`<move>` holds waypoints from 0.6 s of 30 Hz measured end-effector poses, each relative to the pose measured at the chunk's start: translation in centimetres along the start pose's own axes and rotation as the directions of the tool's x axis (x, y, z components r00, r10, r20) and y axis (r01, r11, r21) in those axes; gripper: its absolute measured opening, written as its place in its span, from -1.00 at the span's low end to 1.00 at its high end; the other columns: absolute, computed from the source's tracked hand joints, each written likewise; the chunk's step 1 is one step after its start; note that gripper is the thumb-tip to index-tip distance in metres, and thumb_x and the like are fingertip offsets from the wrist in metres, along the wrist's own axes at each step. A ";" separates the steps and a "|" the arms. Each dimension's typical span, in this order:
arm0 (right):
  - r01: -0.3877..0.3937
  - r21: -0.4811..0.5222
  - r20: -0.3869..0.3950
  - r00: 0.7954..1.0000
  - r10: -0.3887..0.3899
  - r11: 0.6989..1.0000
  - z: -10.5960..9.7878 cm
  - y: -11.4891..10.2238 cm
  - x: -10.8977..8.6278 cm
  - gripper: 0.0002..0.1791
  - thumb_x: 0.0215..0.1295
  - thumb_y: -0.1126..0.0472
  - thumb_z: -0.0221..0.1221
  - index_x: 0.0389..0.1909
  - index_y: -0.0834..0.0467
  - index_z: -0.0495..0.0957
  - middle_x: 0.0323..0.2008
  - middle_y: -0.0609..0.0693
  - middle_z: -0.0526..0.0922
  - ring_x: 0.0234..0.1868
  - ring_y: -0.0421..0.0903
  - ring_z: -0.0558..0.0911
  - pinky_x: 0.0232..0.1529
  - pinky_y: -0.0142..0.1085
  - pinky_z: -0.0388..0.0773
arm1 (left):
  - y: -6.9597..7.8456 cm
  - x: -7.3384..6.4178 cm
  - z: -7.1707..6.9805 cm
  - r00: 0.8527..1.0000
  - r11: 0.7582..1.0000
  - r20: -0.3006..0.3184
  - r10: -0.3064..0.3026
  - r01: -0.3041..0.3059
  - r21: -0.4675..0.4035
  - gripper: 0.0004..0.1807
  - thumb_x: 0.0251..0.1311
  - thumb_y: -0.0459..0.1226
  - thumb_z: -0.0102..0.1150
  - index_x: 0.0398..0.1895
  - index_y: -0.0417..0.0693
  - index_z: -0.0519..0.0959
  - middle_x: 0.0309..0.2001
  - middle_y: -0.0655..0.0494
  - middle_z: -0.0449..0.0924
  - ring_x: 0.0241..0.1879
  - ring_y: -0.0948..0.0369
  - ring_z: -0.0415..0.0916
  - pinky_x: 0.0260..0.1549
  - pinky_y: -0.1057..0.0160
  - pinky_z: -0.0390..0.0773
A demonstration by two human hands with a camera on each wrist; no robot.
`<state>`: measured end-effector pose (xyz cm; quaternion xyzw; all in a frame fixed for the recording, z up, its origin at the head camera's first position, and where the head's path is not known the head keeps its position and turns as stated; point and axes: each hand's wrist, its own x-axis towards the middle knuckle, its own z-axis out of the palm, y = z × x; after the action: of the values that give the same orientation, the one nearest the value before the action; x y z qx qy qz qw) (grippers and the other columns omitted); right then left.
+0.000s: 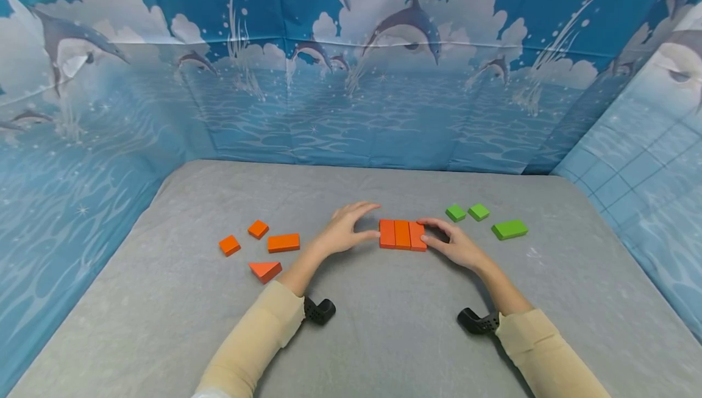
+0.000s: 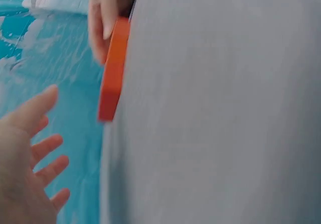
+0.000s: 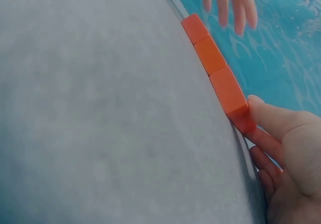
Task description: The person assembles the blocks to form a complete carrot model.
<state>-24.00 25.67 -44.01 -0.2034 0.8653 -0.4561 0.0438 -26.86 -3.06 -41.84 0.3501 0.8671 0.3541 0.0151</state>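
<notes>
And there was the right hand (image 1: 454, 247), thumb and fingers pinching the right-hand red block (image 1: 417, 231) of a tidy row in the middle of the grey table (image 1: 395, 331)! Facing it, the left hand (image 1: 342, 232) stood open, fingers spread, just off the row's other end — near, but apart. Between them, three in a line: the left-hand red block (image 1: 387, 234), the orange block (image 1: 402, 235) and that pinched one, sides touching, all lying flat. Out toward the table's left edge sat two small orange blocks (image 1: 258, 229), a longer orange block (image 1: 283, 243) and a red triangular block (image 1: 265, 270), well apart from the row. Over toward the far right corner — two small green blocks (image 1: 456, 213) and a longer green block (image 1: 510, 229). Beyond the far edge hung a blue dolphin curtain (image 1: 351, 130).
</notes>
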 end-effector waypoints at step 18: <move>0.008 -0.014 0.004 1.000 -0.008 1.000 0.0 -3.0 -0.5 -0.55 0.29 0.33 0.07 0.17 0.39 0.31 0.16 0.33 0.35 0.23 0.25 0.24 0.18 0.14 0.10 | -5.2 -12.6 -10.5 0.972 0.968 -0.074 -0.225 0.232 0.099 -0.35 0.16 -0.12 0.17 0.31 -0.10 0.25 0.29 -0.15 0.20 0.27 -0.12 0.07 0.15 -0.25 -0.04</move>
<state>-22.59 24.41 -41.64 -0.2083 0.8676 -0.4496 0.0421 -23.32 -19.83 -40.08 0.2371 0.9194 0.3137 0.0098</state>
